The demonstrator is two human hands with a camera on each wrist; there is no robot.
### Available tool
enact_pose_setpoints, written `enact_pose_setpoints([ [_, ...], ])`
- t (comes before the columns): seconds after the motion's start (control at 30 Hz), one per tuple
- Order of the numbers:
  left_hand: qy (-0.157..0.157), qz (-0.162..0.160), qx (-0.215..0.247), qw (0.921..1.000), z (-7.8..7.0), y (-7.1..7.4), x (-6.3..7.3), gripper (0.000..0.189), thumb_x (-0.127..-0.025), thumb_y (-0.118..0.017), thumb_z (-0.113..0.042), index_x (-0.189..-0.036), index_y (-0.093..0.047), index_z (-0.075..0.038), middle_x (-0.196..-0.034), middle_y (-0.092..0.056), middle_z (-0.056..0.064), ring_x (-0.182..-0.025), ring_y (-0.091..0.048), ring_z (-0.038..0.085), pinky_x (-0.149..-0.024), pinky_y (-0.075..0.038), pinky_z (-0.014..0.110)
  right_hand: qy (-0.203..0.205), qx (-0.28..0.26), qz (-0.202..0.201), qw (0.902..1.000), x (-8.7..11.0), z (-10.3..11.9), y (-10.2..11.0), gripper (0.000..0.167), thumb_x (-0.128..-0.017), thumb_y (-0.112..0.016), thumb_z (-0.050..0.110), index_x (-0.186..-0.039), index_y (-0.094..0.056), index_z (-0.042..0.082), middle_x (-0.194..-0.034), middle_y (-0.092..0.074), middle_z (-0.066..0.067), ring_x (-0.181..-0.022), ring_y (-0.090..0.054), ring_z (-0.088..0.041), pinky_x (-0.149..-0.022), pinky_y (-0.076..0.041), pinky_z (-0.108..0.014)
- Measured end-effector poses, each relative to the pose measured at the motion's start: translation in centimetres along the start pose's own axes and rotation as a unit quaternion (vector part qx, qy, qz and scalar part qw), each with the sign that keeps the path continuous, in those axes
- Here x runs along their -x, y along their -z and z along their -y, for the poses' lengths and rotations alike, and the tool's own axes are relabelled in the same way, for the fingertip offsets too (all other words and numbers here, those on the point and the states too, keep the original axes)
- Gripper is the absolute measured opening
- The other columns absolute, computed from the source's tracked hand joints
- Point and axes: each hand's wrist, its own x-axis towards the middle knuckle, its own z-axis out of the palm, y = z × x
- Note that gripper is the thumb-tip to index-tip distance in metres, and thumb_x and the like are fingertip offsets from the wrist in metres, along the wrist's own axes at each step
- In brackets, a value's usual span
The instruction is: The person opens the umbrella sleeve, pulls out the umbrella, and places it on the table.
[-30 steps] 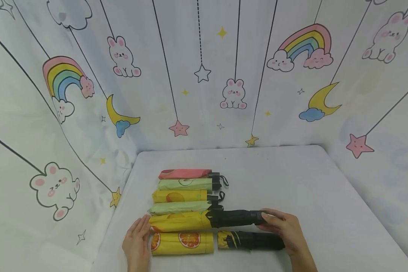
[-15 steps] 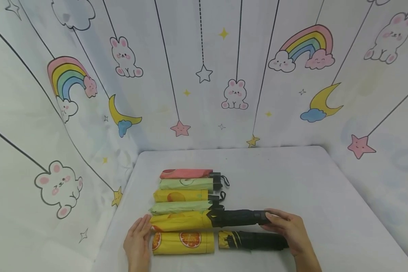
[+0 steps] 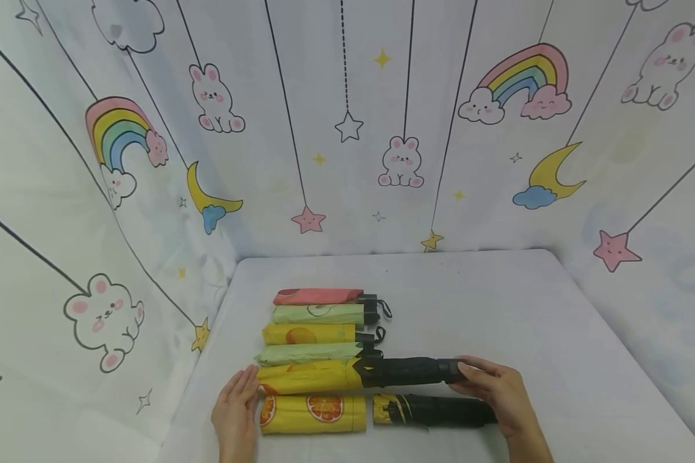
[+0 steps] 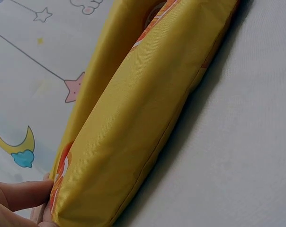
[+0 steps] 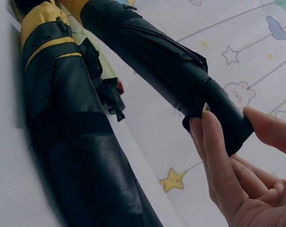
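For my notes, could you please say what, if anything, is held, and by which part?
A folded umbrella: right grip holds its black handle; left grip touches its yellow end, perhaps pinching.

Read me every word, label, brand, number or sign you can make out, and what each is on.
None: no lettering or number is legible in any view.
Front yellow cover: orange-slice prints only.
Black umbrellas: no readable marks.
Far covered umbrellas: anything finer than fruit prints is too small.
Backdrop: drawings, no words.
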Motion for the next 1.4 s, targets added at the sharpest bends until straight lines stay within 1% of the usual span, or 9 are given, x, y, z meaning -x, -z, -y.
enact_pose_setpoints([
  [0.33,0.002,0.004,-0.006,1.0000,-0.03,-0.13,0.11,0.070,-0.099,-0.066,0.007,-0.159,-0.032,0.002,-0.117,-0.073,-0.009,-0.113,-0.069,0.005,-0.104,-0.053,0.025,-0.004,0.001,0.002,1.0000,0.34,0.08,0.50,0.041,-0.095,-0.076,0.006,-0.127,-0.065,-0.016,-0.109,-0.078,-0.010,-0.088,-0.078,-0.034,-0.082,-0.065,-0.044],
  [0.5,-0.004,0.006,-0.009,0.9999,0.08,-0.24,0.25,0.069,-0.099,-0.065,0.007,-0.159,-0.032,0.003,-0.120,-0.073,-0.007,-0.113,-0.069,0.005,-0.103,-0.053,0.025,-0.007,0.005,0.000,1.0000,0.54,0.24,0.55,0.041,-0.095,-0.076,0.007,-0.128,-0.065,-0.015,-0.110,-0.078,-0.010,-0.088,-0.078,-0.034,-0.083,-0.065,-0.043],
  [0.63,-0.009,0.004,-0.012,0.9999,0.13,-0.26,0.24,0.068,-0.099,-0.065,0.007,-0.158,-0.032,0.004,-0.116,-0.074,-0.009,-0.111,-0.070,0.005,-0.102,-0.054,0.025,-0.007,0.006,-0.002,1.0000,0.59,0.24,0.54,0.042,-0.095,-0.076,0.007,-0.128,-0.065,-0.015,-0.110,-0.078,-0.010,-0.088,-0.078,-0.034,-0.083,-0.065,-0.042],
  [0.73,-0.009,0.004,-0.006,0.9999,0.13,-0.23,0.18,0.068,-0.099,-0.066,0.007,-0.158,-0.032,0.004,-0.110,-0.075,-0.010,-0.109,-0.071,0.004,-0.102,-0.055,0.025,-0.007,0.004,-0.004,1.0000,0.62,0.17,0.57,0.042,-0.095,-0.076,0.007,-0.129,-0.064,-0.016,-0.109,-0.078,-0.009,-0.088,-0.078,-0.033,-0.083,-0.065,-0.043],
  [0.87,-0.010,0.003,0.001,0.9999,0.14,-0.22,0.13,0.068,-0.098,-0.066,0.008,-0.157,-0.033,0.005,-0.111,-0.075,-0.008,-0.109,-0.071,0.006,-0.101,-0.055,0.026,-0.004,0.002,-0.001,1.0000,0.65,0.12,0.72,0.042,-0.095,-0.075,0.006,-0.128,-0.064,-0.016,-0.108,-0.079,-0.008,-0.087,-0.078,-0.033,-0.082,-0.065,-0.043],
  [1.0,-0.011,-0.001,-0.003,0.9999,0.25,-0.23,0.09,0.068,-0.097,-0.067,0.009,-0.157,-0.034,0.004,-0.113,-0.075,-0.008,-0.109,-0.071,0.007,-0.102,-0.055,0.026,0.003,0.007,0.002,1.0000,0.62,0.16,0.92,0.041,-0.095,-0.075,0.006,-0.128,-0.064,-0.017,-0.107,-0.079,-0.009,-0.087,-0.078,-0.033,-0.082,-0.065,-0.043],
  [1.13,-0.011,-0.003,-0.006,0.9999,0.31,-0.28,0.10,0.067,-0.097,-0.066,0.010,-0.157,-0.034,0.005,-0.109,-0.076,-0.009,-0.108,-0.072,0.006,-0.101,-0.055,0.026,0.002,0.008,0.002,1.0000,0.59,0.20,0.99,0.041,-0.095,-0.075,0.007,-0.128,-0.065,-0.016,-0.107,-0.079,-0.010,-0.087,-0.078,-0.033,-0.082,-0.065,-0.042],
  [1.27,-0.015,0.002,0.002,0.9999,0.34,-0.35,0.15,0.067,-0.097,-0.064,0.012,-0.156,-0.033,0.007,-0.107,-0.076,-0.008,-0.107,-0.072,0.007,-0.100,-0.055,0.026,-0.001,0.002,-0.003,1.0000,0.61,0.24,0.94,0.042,-0.095,-0.076,0.006,-0.129,-0.064,-0.016,-0.107,-0.079,-0.008,-0.087,-0.078,-0.032,-0.082,-0.065,-0.041],
  [1.4,-0.017,0.002,-0.003,0.9998,0.44,-0.38,0.21,0.067,-0.096,-0.064,0.014,-0.156,-0.035,0.007,-0.107,-0.076,-0.008,-0.106,-0.072,0.005,-0.100,-0.056,0.026,0.010,0.004,-0.003,0.9999,0.74,0.19,0.97,0.045,-0.095,-0.076,0.004,-0.131,-0.062,-0.018,-0.108,-0.079,-0.007,-0.087,-0.078,-0.032,-0.082,-0.065,-0.041],
])
